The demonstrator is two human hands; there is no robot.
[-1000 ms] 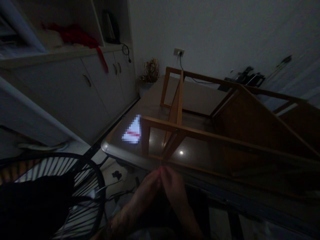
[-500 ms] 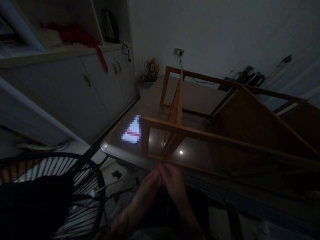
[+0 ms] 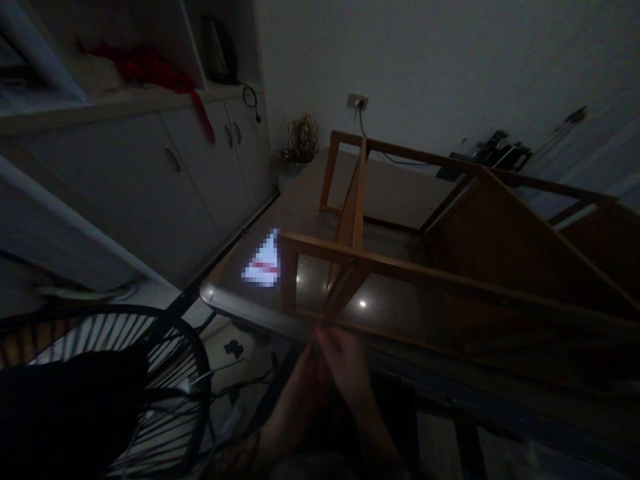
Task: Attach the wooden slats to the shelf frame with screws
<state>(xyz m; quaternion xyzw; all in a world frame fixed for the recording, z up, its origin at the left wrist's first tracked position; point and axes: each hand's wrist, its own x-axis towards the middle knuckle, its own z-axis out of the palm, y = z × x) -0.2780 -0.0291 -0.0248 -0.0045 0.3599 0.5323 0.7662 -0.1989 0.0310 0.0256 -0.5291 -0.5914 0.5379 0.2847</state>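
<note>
A brown wooden shelf frame (image 3: pixel 415 267) lies on its side across the table (image 3: pixel 240 293). At its near lower rail my right hand (image 3: pixel 343 357) is closed, fingertips pinched close to the wood below the cross board (image 3: pixel 345 287). My left hand (image 3: pixel 305 377) is right beside it, partly behind the right hand, with its fingers curled in. Whatever the fingers hold is too dark and small to make out. A lit, blurred-out screen (image 3: pixel 263 263) lies on the table left of the frame.
A black woven chair (image 3: pixel 200 360) with dark cloth stands at the lower left. White cabinets (image 3: pixel 125 173) line the left wall, with a kettle (image 3: pixel 220 53) and red cloth (image 3: pixel 150 67) above. A dried plant (image 3: pixel 303 137) stands behind the table, near a wall socket (image 3: pixel 357 101).
My left hand has shifted slightly down and turned, its fingers now tucked more behind the right hand. The right hand stays nearly in place. The shelf frame has not moved.
</note>
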